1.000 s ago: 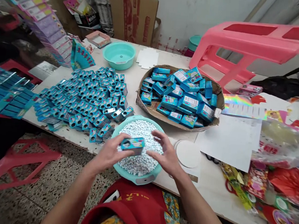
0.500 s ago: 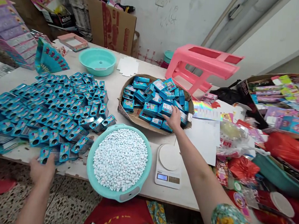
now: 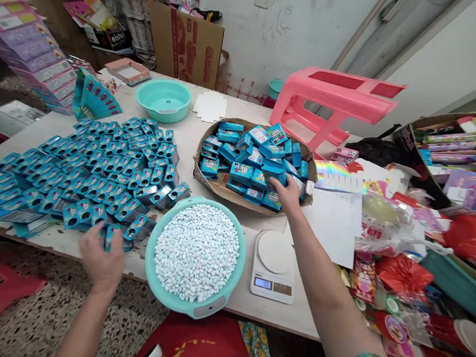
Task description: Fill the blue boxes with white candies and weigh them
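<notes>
My right hand (image 3: 289, 195) is over a cardboard tray (image 3: 208, 186) piled with small blue candy boxes (image 3: 240, 171). Its fingers close on one blue box (image 3: 274, 173) at the pile's front right. At the table's front edge, my left hand (image 3: 102, 259) has its thumb and fingers apart around the near end of an upright open-topped blue box (image 3: 114, 229); it looks not to grip it. Rows of such boxes (image 3: 94, 190), round holes facing up, fill the table's left side. A teal basin (image 3: 238, 271) of small white candies (image 3: 196, 251) sits between my hands.
A digital scale (image 3: 273, 290) stands right of the basin. Behind are another teal basin (image 3: 163, 111), an upturned pink stool (image 3: 337, 95) and white card (image 3: 210, 107). Bags and packets, including a red bag (image 3: 402, 274), crowd the right side.
My left hand has moved right along the front row and its fingers have spread. The box under my right hand has turned, its white face no longer showing. The view has shifted slightly.
</notes>
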